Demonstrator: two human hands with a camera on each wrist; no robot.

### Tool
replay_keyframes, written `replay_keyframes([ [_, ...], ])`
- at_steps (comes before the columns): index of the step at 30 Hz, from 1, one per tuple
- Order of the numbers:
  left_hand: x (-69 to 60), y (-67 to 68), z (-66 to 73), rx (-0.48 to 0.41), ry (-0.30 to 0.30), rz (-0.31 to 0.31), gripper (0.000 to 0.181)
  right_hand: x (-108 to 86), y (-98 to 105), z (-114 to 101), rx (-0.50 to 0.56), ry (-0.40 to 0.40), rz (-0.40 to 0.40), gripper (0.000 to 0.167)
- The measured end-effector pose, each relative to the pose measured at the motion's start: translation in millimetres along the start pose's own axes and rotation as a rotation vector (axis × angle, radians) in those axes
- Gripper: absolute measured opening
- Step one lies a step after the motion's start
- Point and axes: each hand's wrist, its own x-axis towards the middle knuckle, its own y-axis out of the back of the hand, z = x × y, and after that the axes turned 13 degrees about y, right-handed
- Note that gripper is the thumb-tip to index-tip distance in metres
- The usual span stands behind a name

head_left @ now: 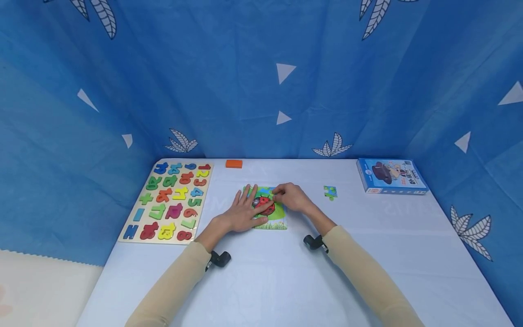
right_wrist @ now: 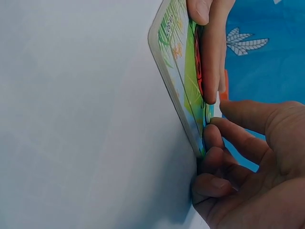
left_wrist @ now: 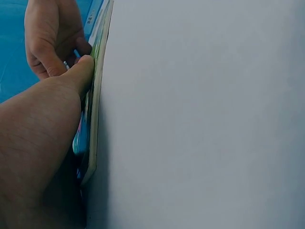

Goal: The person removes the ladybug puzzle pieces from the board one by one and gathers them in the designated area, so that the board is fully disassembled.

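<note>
A ladybug jigsaw puzzle (head_left: pixel 278 222) in a thin board lies flat on the white table. My left hand (head_left: pixel 243 214) rests palm down on its left part with fingers spread and straight, partly covering the red ladybug (head_left: pixel 268 209). At the upper right corner, my right hand (head_left: pixel 292 197) has curled fingers, with thumb and forefinger pinching at a puzzle piece (right_wrist: pixel 210 112) that they mostly hide. The right wrist view shows its other fingers against the board's edge (right_wrist: pixel 174 93). A loose puzzle piece (head_left: pixel 330 192), blue and green, lies apart to the right.
Left of the puzzle lies a wooden number board (head_left: pixel 195 236) with coloured numerals and signs. An orange block (head_left: pixel 234 164) sits at the table's back edge. A blue picture box (head_left: pixel 392 177) lies at the back right. Blue curtains (head_left: pixel 245 91) hang behind and at both sides.
</note>
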Motion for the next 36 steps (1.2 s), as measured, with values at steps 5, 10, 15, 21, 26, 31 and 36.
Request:
replay_keyframes([
  [5, 0.0, -0.5, -0.1, 0.000, -0.002, 0.006, 0.065, 0.5, -0.4, 0.1, 0.006, -0.008, 0.006, 0.029],
  [10, 0.3, -1.6, -0.4, -0.005, -0.005, 0.016, 0.066, 0.8, -0.9, 0.9, 0.000, 0.000, 0.014, 0.029],
  [15, 0.3, -1.7, -0.1, -0.008, -0.004, 0.019, 0.066, 1.2, -1.6, 1.7, 0.006, -0.005, 0.028, 0.028],
  [21, 0.4, -2.7, 0.0, -0.018, -0.001, 0.007, 0.065, 2.5, -3.4, 2.1, 0.024, -0.031, 0.077, 0.024],
  [26, 1.0, -3.7, -0.2, -0.008, 0.006, 0.007, 0.065, 4.4, -4.6, 3.3, 0.041, -0.030, 0.119, 0.017],
  [31, 1.3, -4.4, 0.1, 0.001, 0.005, 0.011, 0.064, 6.8, -5.7, 3.2, 0.080, -0.040, 0.142, 0.014],
  [36, 1.0, -4.3, 0.1, 0.010, 0.005, 0.013, 0.064, 7.4, -6.3, 1.9, 0.129, -0.058, 0.153, 0.014],
])
